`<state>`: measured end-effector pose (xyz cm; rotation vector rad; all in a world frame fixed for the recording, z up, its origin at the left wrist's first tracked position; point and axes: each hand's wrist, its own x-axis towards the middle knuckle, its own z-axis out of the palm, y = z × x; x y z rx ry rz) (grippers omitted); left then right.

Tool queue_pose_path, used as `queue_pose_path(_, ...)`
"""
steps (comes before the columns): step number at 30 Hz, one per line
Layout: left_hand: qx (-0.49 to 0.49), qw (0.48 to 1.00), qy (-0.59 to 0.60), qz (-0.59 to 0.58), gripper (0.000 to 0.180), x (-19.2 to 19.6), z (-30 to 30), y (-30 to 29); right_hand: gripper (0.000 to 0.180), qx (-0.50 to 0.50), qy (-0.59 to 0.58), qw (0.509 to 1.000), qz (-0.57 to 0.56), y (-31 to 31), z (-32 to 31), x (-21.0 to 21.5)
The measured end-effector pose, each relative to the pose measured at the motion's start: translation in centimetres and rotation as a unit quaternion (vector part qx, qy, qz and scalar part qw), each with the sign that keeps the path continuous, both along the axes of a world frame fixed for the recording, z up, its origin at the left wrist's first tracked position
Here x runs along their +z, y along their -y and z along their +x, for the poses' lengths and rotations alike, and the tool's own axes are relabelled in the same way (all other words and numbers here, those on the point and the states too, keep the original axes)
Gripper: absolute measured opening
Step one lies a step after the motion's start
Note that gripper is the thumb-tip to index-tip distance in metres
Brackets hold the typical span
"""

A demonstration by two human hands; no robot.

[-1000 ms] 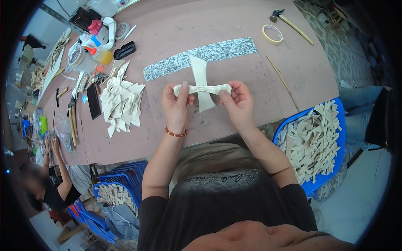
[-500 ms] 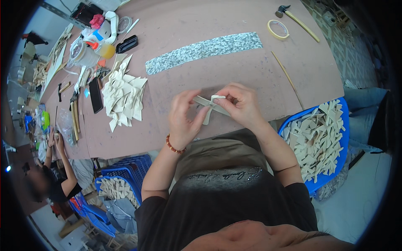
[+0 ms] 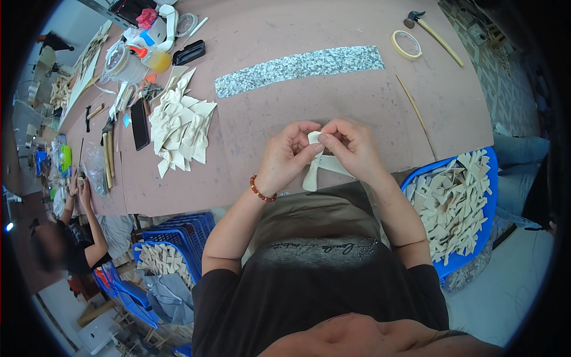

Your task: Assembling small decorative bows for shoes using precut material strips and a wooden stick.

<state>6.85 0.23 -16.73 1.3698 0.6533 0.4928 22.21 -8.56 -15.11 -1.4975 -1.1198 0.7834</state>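
Both hands meet over the table's near edge and pinch a cream, bow-shaped piece of soft, leather-like material (image 3: 310, 177). My left hand (image 3: 286, 150), with a beaded bracelet at its wrist, has thumb and fingers closed on its upper end. From the other side, the fingertips of my right hand (image 3: 355, 149) press on the same end. Two flared tails hang below the fingers, spread apart. Where the fingertips meet, its middle is partly covered. On the table to the left lies a loose pile of similar cream pieces (image 3: 185, 128).
Beyond my hands lies a grey speckled strip (image 3: 300, 70). A tape roll (image 3: 394, 43), hammer (image 3: 441, 40) and thin stick (image 3: 416, 114) lie right. A blue basket (image 3: 493, 193) of cream bows stands below. Left are a phone (image 3: 139, 124), glue bottle (image 3: 157, 61) and another person's hands (image 3: 82, 189).
My hands have drawn closer together and shifted slightly right. The cream bow piece has turned, so its tails now hang toward me.
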Motion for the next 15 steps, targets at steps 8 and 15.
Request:
queue_pose_path(8, -0.052, 0.99, -0.132, -0.013, 0.015, -0.4, 0.2, -2.9, 0.01, -0.08, 0.086, 0.991, 0.058, -1.4, 0.5, -1.0)
queue_pose_path(15, 0.043, 0.992, -0.069, -0.092, 0.015, -1.1, -0.6, -3.4, 0.022, 0.043, 0.42, 0.897, 0.126, 1.9, 0.0, 0.2)
